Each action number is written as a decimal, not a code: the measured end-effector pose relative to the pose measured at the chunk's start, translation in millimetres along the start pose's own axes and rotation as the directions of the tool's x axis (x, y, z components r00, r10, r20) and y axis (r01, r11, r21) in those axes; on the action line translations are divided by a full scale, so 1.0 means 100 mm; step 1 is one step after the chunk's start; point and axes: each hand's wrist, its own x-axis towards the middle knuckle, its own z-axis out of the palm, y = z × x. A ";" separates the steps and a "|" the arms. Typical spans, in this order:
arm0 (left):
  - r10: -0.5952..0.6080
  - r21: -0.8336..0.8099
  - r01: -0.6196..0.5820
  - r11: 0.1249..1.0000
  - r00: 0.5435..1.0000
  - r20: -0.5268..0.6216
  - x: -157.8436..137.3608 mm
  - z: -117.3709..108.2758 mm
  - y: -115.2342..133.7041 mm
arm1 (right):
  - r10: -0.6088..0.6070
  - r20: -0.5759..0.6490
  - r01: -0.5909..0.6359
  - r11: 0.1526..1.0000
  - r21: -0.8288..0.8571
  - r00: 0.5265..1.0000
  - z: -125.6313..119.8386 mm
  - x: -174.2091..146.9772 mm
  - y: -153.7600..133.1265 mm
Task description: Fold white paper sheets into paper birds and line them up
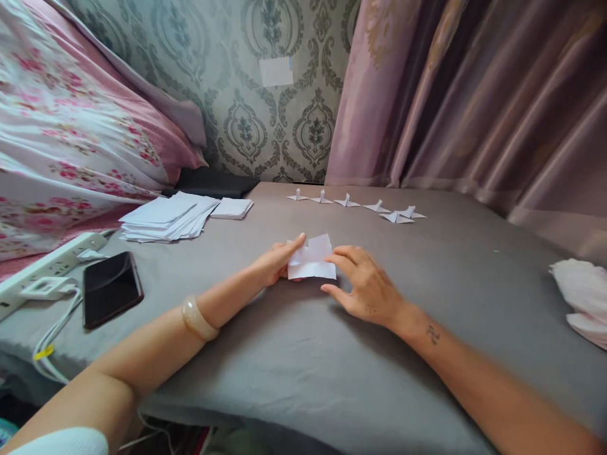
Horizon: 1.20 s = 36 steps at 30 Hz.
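Observation:
A small white sheet of paper [312, 270] with a crease across it and a notch in its upper edge is held over the grey cloth. My left hand [279, 260], a pale bangle on its wrist, grips the sheet from the left. Its thumb lies on top and its fingers are mostly hidden underneath. At the sheet's right edge is my right hand [365, 283], thumb and forefinger apart. The forefinger reaches the paper's edge; whether it touches cannot be made out. Beyond the hands stand several folded paper figures [347, 201] in a row.
Left of the hands lie a large stack of white paper [164, 215] and a smaller stack [232, 208]. A phone [112, 289] rests near a power strip [57, 265] with cables. A crumpled pale cloth [581, 287] is at the right edge. Curtains [455, 95] hang behind.

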 end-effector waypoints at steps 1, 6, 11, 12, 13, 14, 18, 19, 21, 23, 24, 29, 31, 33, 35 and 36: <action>0.000 0.024 0.000 1.000 1.000 0.007 0.00 0.02 -0.01 | 0.002 0.038 -0.001 1.000 -0.013 0.999 0.06 -0.02 -0.01; -0.021 0.135 0.016 0.991 0.999 0.031 -0.05 0.02 -0.01 | -0.009 0.103 0.022 0.992 -0.126 0.995 0.26 -0.07 0.06; 0.017 0.156 -0.040 0.987 0.990 0.142 -0.11 -0.08 0.02 | -0.066 0.146 0.099 0.968 -0.231 0.987 0.25 -0.06 0.01; 0.028 0.178 -0.051 0.983 0.991 0.129 -0.13 -0.09 0.02 | -0.074 0.156 0.112 0.963 -0.245 0.985 0.24 -0.05 -0.01; 0.047 0.204 -0.068 0.977 0.993 0.105 -0.14 -0.10 0.02 | -0.084 0.164 0.124 0.959 -0.255 0.983 0.23 -0.05 -0.02; 0.074 0.231 -0.092 0.969 0.994 0.083 -0.14 -0.10 0.02 | -0.093 0.173 0.136 0.955 -0.262 0.981 0.23 -0.05 -0.04; 0.242 0.334 -0.256 0.907 0.967 0.082 -0.13 -0.10 -0.03 | -0.120 0.216 0.170 0.957 -0.234 0.969 0.22 -0.04 -0.08; 0.278 0.359 -0.295 0.885 0.956 0.097 -0.11 -0.10 -0.04 | -0.123 0.226 0.173 0.961 -0.216 0.966 0.22 -0.04 -0.08; 0.326 0.422 -0.339 0.841 0.939 0.105 -0.08 -0.11 -0.06 | -0.123 0.242 0.169 0.969 -0.179 0.962 0.22 -0.03 -0.09; 0.352 0.488 -0.347 0.801 0.932 0.085 -0.04 -0.12 -0.06 | -0.124 0.252 0.165 0.975 -0.149 0.960 0.23 -0.03 -0.09; 0.364 0.512 -0.348 0.785 0.929 0.074 -0.02 -0.13 -0.07 | -0.123 0.254 0.162 0.977 -0.138 0.959 0.23 -0.03 -0.09; 0.385 0.523 -0.378 0.764 0.918 0.101 0.01 -0.16 -0.04 | -0.120 0.259 0.154 0.981 -0.118 0.958 0.23 -0.05 -0.07; 0.307 0.461 -0.329 0.824 0.943 0.125 0.00 -0.18 -0.02 | -0.110 0.268 0.145 0.983 -0.111 0.957 0.23 -0.05 -0.05; 0.219 0.369 -0.255 0.894 0.966 0.136 -0.02 -0.19 -0.01 | -0.086 0.279 0.116 0.989 -0.096 0.957 0.23 -0.06 -0.03; 0.186 0.272 -0.220 0.937 0.971 0.147 -0.02 -0.19 -0.01 | -0.056 0.284 0.081 0.994 -0.078 0.957 0.24 -0.06 -0.02; 0.191 0.235 -0.223 0.946 0.970 0.152 -0.02 -0.18 -0.01 | -0.043 0.285 0.066 0.995 -0.072 0.958 0.24 -0.06 -0.02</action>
